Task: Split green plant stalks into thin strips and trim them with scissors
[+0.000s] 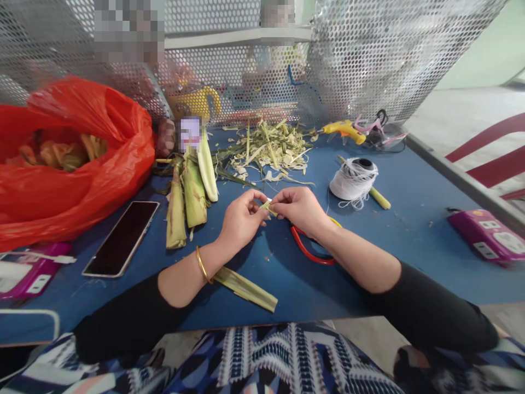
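My left hand (243,220) and right hand (301,210) pinch a small pale-green strip (267,206)

Near the middle of the blue surface (311,295), the fingers of both hands curl in close, tips pressed onto the strip, which they partly hide. Along the left edge, a crinkled, glossy red plastic bag (131,142) gapes wide; inside lie crumpled tan and orange pieces (61,153) I cannot identify. Right of the bag lie long, layered green-and-brown stalks (194,191), side by side. Near the rear edge sits a loose heap of thin, curled shavings (274,146). Toward the right edge, white thread (350,183) is wound thickly around a dark core, loose loops spilling at its base. By the front edge, partly under my left wrist, lies a flat, ribbed leafy piece (250,291). A smooth red loop handle (305,249) shows beneath my right wrist.
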The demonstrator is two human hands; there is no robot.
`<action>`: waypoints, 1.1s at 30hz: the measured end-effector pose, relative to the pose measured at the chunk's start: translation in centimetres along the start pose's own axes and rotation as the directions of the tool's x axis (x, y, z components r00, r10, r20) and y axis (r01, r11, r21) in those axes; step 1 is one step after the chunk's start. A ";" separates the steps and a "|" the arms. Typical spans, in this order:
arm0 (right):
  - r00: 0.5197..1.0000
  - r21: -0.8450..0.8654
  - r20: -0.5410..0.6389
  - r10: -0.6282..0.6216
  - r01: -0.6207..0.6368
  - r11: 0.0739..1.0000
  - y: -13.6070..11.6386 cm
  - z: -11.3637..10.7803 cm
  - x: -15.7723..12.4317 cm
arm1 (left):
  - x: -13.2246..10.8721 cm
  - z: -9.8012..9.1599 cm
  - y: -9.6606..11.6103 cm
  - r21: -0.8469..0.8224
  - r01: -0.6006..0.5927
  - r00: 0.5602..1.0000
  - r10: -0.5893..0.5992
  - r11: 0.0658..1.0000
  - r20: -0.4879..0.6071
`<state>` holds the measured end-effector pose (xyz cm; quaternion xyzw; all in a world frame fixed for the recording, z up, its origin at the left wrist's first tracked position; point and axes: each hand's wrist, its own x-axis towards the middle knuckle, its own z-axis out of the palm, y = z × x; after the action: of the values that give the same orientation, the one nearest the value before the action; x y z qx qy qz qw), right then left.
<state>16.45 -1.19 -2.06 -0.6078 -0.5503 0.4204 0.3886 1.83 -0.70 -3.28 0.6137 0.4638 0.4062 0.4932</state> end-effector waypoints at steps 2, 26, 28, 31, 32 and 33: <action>1.000 -0.054 -0.017 0.007 -0.008 0.998 0.1 0.1 0.0 | 0.0 0.1 0.0 -0.009 0.005 1.000 -0.005 1.000 0.002; 0.995 0.042 0.043 -0.087 0.085 0.996 -0.7 -0.7 -0.4 | 0.4 -0.6 0.2 -0.008 0.077 0.997 -0.077 0.997 0.013; 0.999 -0.001 0.033 -0.031 0.031 1.000 -1.1 -0.8 -0.6 | 0.3 -0.5 0.2 -0.035 0.096 0.995 -0.095 0.995 0.029; 0.999 -0.031 0.046 0.022 -0.020 0.999 -1.5 -0.8 -0.8 | 0.2 -0.4 0.4 -0.004 0.092 0.995 -0.092 0.996 0.049; 0.998 -0.044 0.053 0.025 -0.022 0.999 -1.5 -0.9 -0.9 | 0.2 -0.4 0.6 0.028 0.084 0.995 -0.086 0.996 0.059; 0.998 -0.063 0.061 0.026 -0.022 0.998 -1.5 -0.9 -0.9 | 0.1 -0.5 0.7 0.070 0.074 0.994 -0.079 0.995 0.075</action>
<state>16.71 -1.97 -0.28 -0.6129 -0.5674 0.4262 0.3475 1.50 -0.50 -2.46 0.6272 0.4808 0.3470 0.5050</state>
